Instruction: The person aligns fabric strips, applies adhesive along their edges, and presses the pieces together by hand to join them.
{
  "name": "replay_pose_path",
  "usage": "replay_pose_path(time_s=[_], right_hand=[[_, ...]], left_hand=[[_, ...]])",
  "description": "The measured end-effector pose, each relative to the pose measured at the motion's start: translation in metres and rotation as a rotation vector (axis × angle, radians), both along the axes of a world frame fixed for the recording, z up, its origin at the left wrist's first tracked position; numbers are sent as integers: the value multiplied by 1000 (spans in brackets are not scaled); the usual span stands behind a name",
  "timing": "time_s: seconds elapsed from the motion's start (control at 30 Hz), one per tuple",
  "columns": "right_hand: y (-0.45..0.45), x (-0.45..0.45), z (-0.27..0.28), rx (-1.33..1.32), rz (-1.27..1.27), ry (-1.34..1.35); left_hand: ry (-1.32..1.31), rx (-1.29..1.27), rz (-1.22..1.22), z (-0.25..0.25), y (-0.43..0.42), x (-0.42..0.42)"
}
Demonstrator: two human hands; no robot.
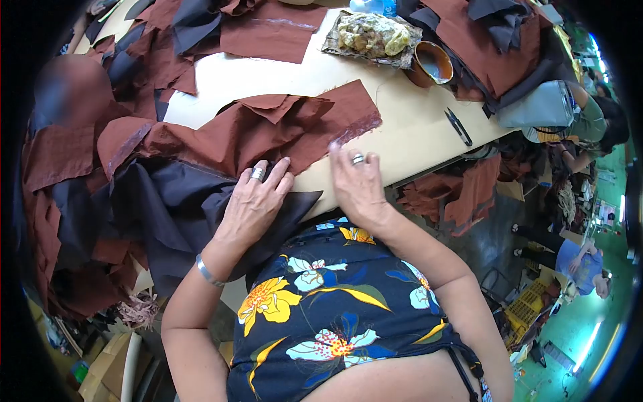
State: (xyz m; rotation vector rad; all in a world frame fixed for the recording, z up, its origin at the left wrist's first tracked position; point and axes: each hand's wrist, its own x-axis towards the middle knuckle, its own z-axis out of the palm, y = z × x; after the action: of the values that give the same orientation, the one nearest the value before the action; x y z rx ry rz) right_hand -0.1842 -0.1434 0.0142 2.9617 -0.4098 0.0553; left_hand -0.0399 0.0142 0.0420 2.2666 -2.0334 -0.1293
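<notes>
"While you look at the cloth, what are the two hands doing?"

"Wearing a ring, the left hand (258, 201) lies open over the lower edge of a brown-red cloth (221, 137), fingers spread and slightly bent. The right hand (357, 182), also ringed, is half curled, its blurred index fingertip at the cloth's lower right edge. Whether it pinches the fabric, I cannot tell."

"Where is the cloth, and which way does it point?"

"On the worktop (412, 137), in front of the wearer. Its long axis runs from left to right, rising slightly to the right. The squared end points to the upper right, with whitish marks along its edge; the left part is rumpled, and a fold lies across the middle."

"And around it?"

"Dark cloth (171, 214) drapes below it, partly under the left hand. To the right, small black snips (458, 127) lie slanted near the worktop's edge. Farther back are a brown bowl (433, 75) and, just beside it, a flat board (330, 45) heaped with a yellowish, lumpy mass. More brown-red and dark pieces (495, 57) are piled at the upper right. Beyond, a person (589, 119) leans near a grey bag (537, 105)."
</notes>
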Motion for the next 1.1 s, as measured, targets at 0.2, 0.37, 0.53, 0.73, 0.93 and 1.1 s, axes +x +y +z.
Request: replay_pose_path(time_s=[0.2, 0.37, 0.53, 0.73, 0.93, 1.1], right_hand=[[-36, 1, 9, -80, -74, 37], [-23, 0, 3, -123, 72, 41], [6, 2, 8, 74, 166, 19], [-35, 4, 5, -89, 14, -5], [-1, 9, 2, 42, 138, 77], [16, 14, 2, 165, 246, 47]], left_hand=[[100, -26, 24, -3, 4, 3], [111, -26, 25, 2, 5, 3], [111, -67, 47, -1, 8, 3], [126, -72, 42, -4, 8, 4], [241, -110, 81, -3, 12, 9], [297, -102, 142, -6, 14, 7]])
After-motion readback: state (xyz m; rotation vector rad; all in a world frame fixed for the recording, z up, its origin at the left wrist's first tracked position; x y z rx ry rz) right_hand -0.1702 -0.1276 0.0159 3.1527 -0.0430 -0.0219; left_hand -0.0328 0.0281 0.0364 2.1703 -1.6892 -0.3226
